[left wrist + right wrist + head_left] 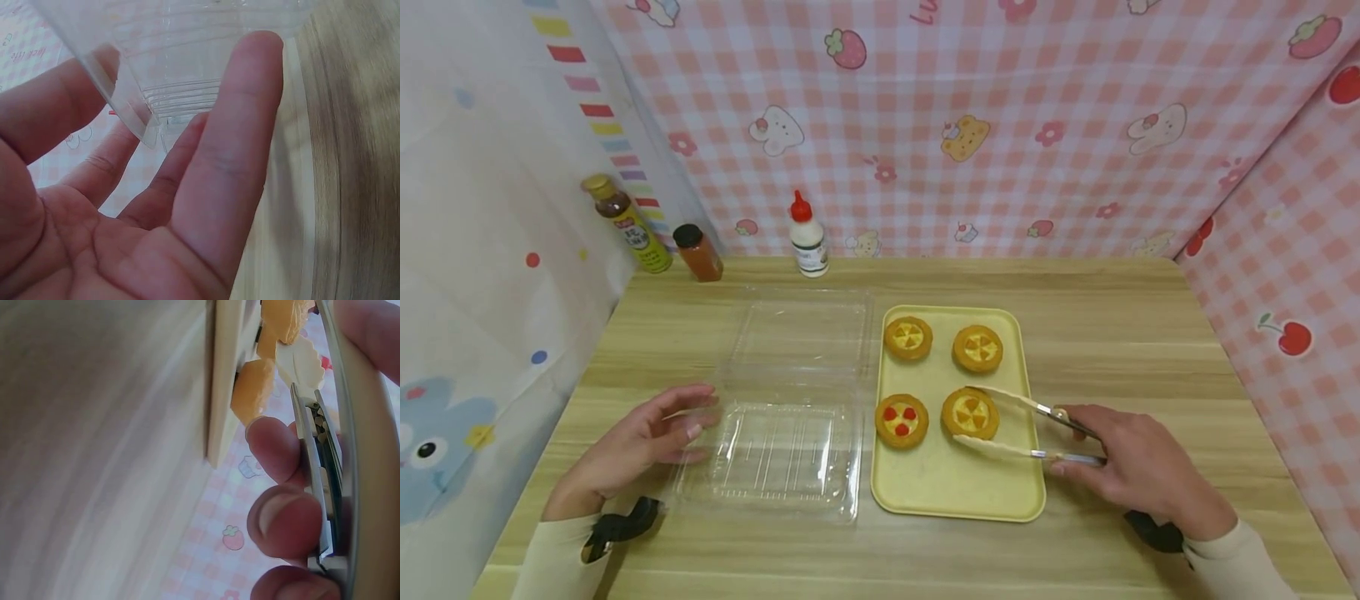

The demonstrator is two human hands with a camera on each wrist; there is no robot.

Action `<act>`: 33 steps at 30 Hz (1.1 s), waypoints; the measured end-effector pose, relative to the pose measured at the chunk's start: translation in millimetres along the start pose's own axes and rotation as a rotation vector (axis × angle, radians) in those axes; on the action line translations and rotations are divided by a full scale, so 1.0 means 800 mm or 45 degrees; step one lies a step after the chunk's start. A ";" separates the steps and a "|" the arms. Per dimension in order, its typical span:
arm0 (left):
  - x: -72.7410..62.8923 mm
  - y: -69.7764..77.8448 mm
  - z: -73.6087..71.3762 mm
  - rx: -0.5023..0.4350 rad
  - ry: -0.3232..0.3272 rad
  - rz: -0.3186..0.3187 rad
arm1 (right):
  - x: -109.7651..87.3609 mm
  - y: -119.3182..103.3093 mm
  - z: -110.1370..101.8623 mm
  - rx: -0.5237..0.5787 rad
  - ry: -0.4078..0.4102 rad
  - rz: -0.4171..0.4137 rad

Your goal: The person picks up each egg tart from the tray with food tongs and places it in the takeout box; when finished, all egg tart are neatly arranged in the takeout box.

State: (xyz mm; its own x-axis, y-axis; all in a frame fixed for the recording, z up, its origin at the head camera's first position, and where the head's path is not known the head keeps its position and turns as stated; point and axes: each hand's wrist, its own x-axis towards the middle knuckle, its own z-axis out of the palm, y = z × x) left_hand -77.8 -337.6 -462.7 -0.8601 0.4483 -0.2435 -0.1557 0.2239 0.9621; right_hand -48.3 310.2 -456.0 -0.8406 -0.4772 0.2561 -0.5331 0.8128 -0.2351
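My right hand holds a pair of tongs with metal arms and cream scalloped tips. Those tips lie on either side of the near-right tart, which has orange wedges on top and sits on a yellow tray. Beside it is a tart with red dots; two more orange-topped tarts, one far left and one far right, share the tray. At the left side of a clear plastic clamshell box, my left hand has loosely extended fingers right at the wall.
The box's lid is folded back toward the wall. At the table's back left stand a sauce bottle, a jar with a dark cap and a white squeeze bottle. Patterned cloth hangs behind the wooden table.
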 end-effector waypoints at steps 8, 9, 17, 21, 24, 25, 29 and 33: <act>0.000 0.000 0.000 0.014 0.006 0.005 | 0.015 -0.003 -0.011 0.024 -0.005 -0.009; 0.000 0.000 0.000 0.015 0.005 0.007 | 0.017 -0.004 -0.012 0.027 -0.005 -0.011; 0.001 -0.002 -0.001 0.002 -0.009 0.029 | 0.039 -0.014 -0.027 0.068 -0.003 -0.036; 0.002 -0.002 -0.002 -0.001 -0.008 0.029 | 0.054 -0.021 -0.029 0.040 0.017 -0.100; 0.002 0.000 -0.002 0.001 -0.001 0.023 | 0.065 -0.028 -0.028 0.032 0.019 -0.134; 0.002 0.000 -0.002 0.001 0.001 0.020 | 0.069 -0.031 -0.028 0.034 0.012 -0.137; 0.002 0.001 -0.001 0.003 0.003 0.011 | 0.084 -0.043 -0.027 0.047 -0.020 -0.149; 0.001 0.002 0.000 0.006 0.003 0.010 | 0.100 -0.054 -0.024 0.055 -0.044 -0.174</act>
State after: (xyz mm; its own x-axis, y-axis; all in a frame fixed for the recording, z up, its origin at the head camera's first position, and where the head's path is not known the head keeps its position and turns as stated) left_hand -78.5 -337.2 -461.7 -0.8624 0.4478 -0.2360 -0.1469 0.2247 0.9633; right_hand -90.7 243.4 -407.7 -0.7624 -0.5944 0.2559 -0.6458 0.7247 -0.2403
